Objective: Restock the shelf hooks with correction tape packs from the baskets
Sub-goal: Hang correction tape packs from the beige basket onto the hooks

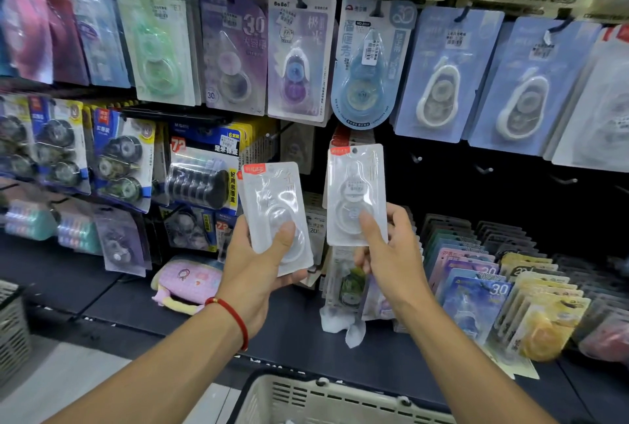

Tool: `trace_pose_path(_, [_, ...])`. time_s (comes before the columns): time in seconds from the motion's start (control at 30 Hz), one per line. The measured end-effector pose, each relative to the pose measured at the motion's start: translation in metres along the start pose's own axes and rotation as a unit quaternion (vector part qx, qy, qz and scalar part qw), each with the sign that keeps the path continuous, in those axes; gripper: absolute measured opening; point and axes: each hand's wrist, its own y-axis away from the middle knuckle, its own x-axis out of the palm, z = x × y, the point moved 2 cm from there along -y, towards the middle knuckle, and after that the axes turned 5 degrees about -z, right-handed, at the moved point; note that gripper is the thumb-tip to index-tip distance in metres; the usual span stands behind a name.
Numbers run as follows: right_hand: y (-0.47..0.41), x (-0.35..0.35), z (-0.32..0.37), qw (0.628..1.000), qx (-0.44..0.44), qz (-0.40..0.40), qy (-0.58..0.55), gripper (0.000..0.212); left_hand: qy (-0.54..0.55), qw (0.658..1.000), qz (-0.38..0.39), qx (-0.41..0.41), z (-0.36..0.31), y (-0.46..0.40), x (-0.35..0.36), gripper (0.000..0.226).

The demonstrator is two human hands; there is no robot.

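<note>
1. Both hands are busy: left hand (262, 263) grips one white pack (275, 216), right hand (391, 253) pinches another pack (355, 195).
2. Basket (326, 396) sits below.
3. Hanging step, I judge — next, thread the right pack's hole (near its red corner) onto a bare hook (485, 170).

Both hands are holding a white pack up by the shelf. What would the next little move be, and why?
Probably the right hand lifts its white pack slightly to thread the hole at its top onto the hook just above, where a matching red-topped pack seems to hang. The left hand holds a second white pack, tilted, lower down.
</note>
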Motion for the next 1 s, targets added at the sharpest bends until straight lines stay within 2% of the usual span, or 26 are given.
trace_pose_path(0.13, [0.000, 0.003, 0.004, 1.000, 0.000, 0.000, -0.023, 0.019, -0.008, 1.000, -0.009, 0.014, -0.004, 0.002, 0.000, 0.061])
trace_pose_path(0.63, [0.002, 0.005, 0.013, 0.996, 0.018, -0.029, -0.077, 0.026, -0.016, 0.999, -0.011, 0.027, -0.004, 0.001, -0.002, 0.055])
trace_pose_path(0.7, [0.000, 0.005, 0.006, 0.997, 0.061, -0.021, -0.039, 0.035, -0.020, 0.999, -0.010, 0.030, -0.004, 0.002, -0.002, 0.056])
trace_pose_path(0.8, [0.005, 0.002, -0.009, 0.983, 0.170, 0.024, 0.071, 0.054, -0.028, 0.999, -0.009, 0.029, -0.003, 0.002, -0.002, 0.053])
trace_pose_path(0.87, [0.009, 0.002, -0.009, 0.977, 0.180, 0.051, 0.105, 0.044, -0.041, 0.999, -0.003, 0.025, -0.001, 0.002, -0.002, 0.046])
trace_pose_path(0.93, [0.011, 0.006, -0.002, 0.982, 0.138, 0.088, 0.096, 0.027, -0.049, 0.999, 0.012, 0.008, 0.002, 0.003, 0.000, 0.046])
trace_pose_path(1.0, [0.014, 0.014, 0.005, 0.984, 0.098, 0.125, 0.084, 0.022, -0.055, 0.998, 0.039, -0.012, 0.004, 0.006, 0.004, 0.054])
